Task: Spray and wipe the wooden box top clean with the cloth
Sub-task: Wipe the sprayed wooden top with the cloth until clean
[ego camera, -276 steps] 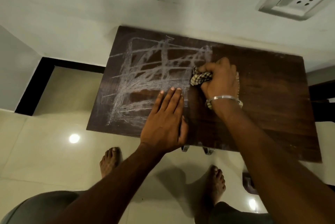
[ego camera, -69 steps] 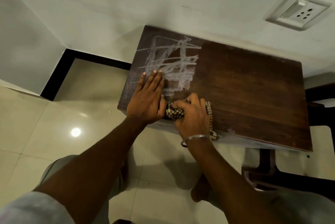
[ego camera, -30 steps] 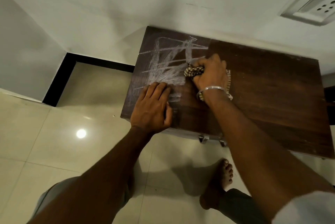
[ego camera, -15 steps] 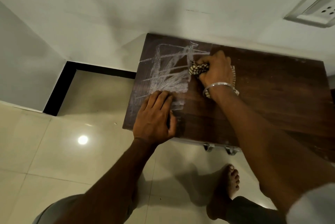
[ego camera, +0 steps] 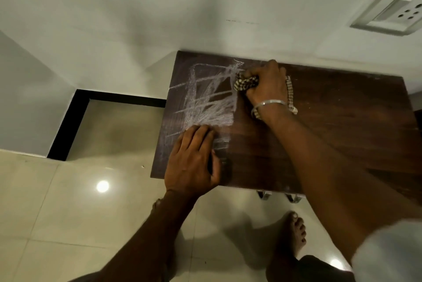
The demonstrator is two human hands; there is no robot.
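- The wooden box top (ego camera: 331, 126) stood against the white wall (ego camera: 159, 18), dark brown, with its far edge at the wall's foot.
- White chalk-like scribbles (ego camera: 210, 101) covered the left part of the top, from near the far-left corner toward the near edge; the right part was bare of marks.
- The right hand (ego camera: 267, 85) was near the far edge, at the right border of the scribbles, its fingers clamped on a bunched checked cloth (ego camera: 245, 82) pressed to the wood.
- A loose end of the cloth (ego camera: 290, 92) trailed beside the wrist, which bore a metal bangle (ego camera: 269, 103).
- The left hand (ego camera: 194, 163) lay palm-down at the near-left part of the top, fingers together and flat, tips on the lower scribbles, holding nothing.
- Two metal fittings (ego camera: 277, 197) showed below the near edge.
- A bare foot (ego camera: 290, 238) stood on the glossy tiled floor (ego camera: 68, 201).
- A wall socket (ego camera: 397, 14) sat at upper right.
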